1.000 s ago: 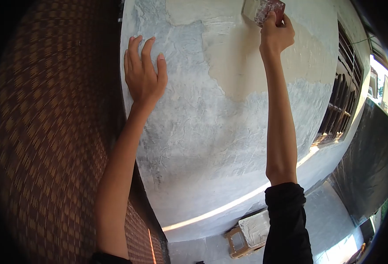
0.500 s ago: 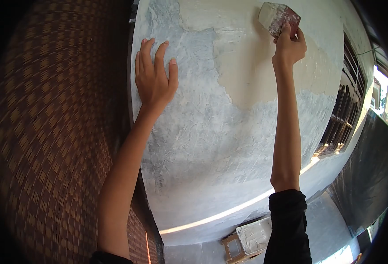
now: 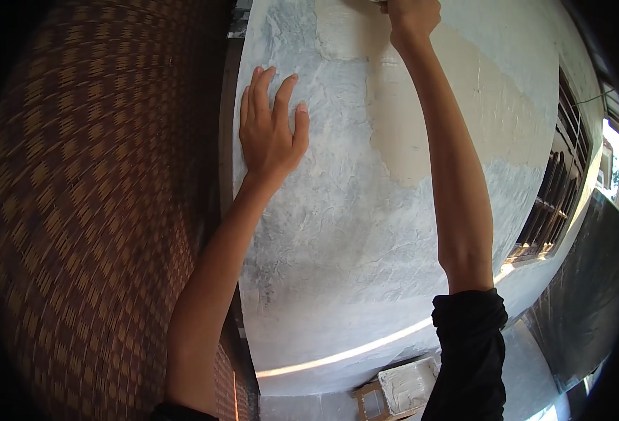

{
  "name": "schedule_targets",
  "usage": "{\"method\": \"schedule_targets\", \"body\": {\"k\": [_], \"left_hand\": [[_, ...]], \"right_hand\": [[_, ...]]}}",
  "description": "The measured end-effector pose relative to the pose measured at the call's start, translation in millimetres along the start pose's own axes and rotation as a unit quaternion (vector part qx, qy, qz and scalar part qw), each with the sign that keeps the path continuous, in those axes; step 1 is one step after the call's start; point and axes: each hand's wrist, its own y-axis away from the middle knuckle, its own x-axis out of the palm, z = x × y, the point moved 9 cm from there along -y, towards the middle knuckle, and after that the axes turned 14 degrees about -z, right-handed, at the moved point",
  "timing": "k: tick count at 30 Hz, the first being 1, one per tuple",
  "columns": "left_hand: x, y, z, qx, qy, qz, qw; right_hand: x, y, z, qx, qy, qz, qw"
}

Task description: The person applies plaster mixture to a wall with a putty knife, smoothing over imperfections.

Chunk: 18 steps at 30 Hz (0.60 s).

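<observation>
My left hand (image 3: pixel 273 133) rests with fingers spread on the grey-white wall (image 3: pixel 323 210), near its left edge, holding nothing. At the top edge of the view, my right hand (image 3: pixel 414 17) is closed around a tool of which only a small pale bit shows; the rest lies beyond the frame. Around and below the right hand spreads a cream-coloured coat of filler (image 3: pixel 400 133) with an uneven lower edge.
A woven brown panel (image 3: pixel 92 196) stands along the left. Below, a tray with white paste (image 3: pixel 409 386) sits beside a cardboard-coloured frame (image 3: pixel 372 403). At the right are a barred window (image 3: pixel 551 189) and a dark sheet (image 3: pixel 583 281).
My right hand has moved up and left across the wall, taking the scraper mostly out of view. My left hand keeps its pose on the wall; the whole view has shifted slightly.
</observation>
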Motion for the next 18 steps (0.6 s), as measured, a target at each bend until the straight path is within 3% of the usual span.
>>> {"method": "schedule_targets", "body": {"k": [1,2,6,8,10,12,14,16,17,18], "left_hand": [[-0.4,0.4,2.1,0.002,0.009,0.000,1.000],[-0.3,0.8,2.0,0.005,0.020,-0.001,1.000],[-1.9,-0.2,1.0,0.001,0.037,-0.003,0.999],[-1.6,0.1,1.0,-0.014,0.029,-0.001,0.999],[-0.8,-1.4,0.9,-0.013,0.023,-0.003,1.000],[-0.4,-0.1,-0.2,-0.009,0.023,0.002,1.000],[-1.2,0.0,1.8,0.001,0.030,-0.002,1.000],[-2.3,-1.2,2.8,0.007,0.045,-0.006,0.999],[-1.7,-0.5,2.5,0.010,0.042,-0.003,0.999],[-1.3,-0.2,2.4,0.013,0.037,-0.002,0.999]], "right_hand": [[11.7,12.8,3.6,0.005,0.012,0.030,0.999],[23.1,10.4,-4.2,-0.121,0.071,-0.001,0.990],[-23.3,-5.7,-14.6,-0.123,0.134,-0.076,0.980],[-57.8,-20.1,-13.6,-0.042,0.120,-0.114,0.985],[-73.8,-31.3,-15.9,-0.095,0.089,-0.154,0.979],[-50.6,-8.6,-4.7,0.021,0.040,-0.084,0.995],[-12.2,18.7,-8.6,0.054,-0.014,0.031,0.998],[-1.9,31.3,-2.9,-0.118,0.086,0.053,0.988],[-14.2,26.1,-7.5,-0.119,0.089,0.047,0.988],[-36.5,11.7,-25.5,-0.049,0.107,0.015,0.993]]}}
